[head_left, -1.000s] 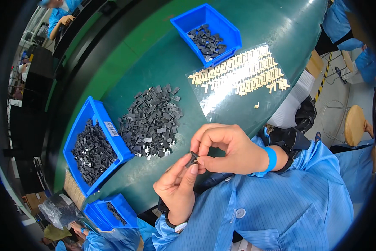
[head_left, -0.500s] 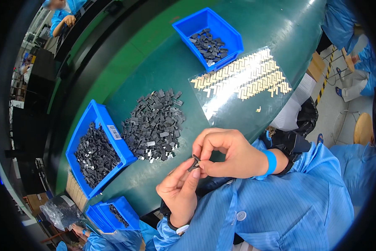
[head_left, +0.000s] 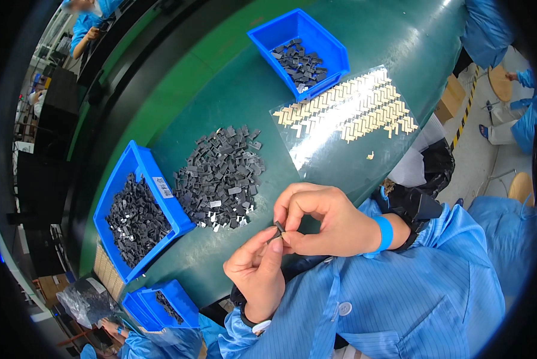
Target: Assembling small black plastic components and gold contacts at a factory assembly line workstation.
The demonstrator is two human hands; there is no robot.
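Note:
Between my fingertips, just in front of my body, is a small dark grey flat piece (head_left: 277,231). My left hand (head_left: 258,269) pinches it from the lower left, thumb against fingers. From the right, my right hand (head_left: 325,221) grips its other end between thumb and forefinger. A tiny pale spot shows at the right fingertips, too small to name. Beyond my hands lies a heap of similar dark grey pieces (head_left: 220,173) on the green table (head_left: 268,197). To its left stands a blue bin (head_left: 176,218) filled with dark pieces, some showing silvery sides.
A clear sheet (head_left: 298,158) carries rows of small cream-coloured angled pieces (head_left: 370,116), with one loose cream piece (head_left: 370,155) nearby. Another blue bin (head_left: 268,36) of dark pieces stands behind it. A smaller blue bin (head_left: 188,308) sits at the lower left. Co-workers in blue are around the table.
My fingers have turned the small dark piece slightly, and less of it shows between them. Both hands stay in nearly the same place.

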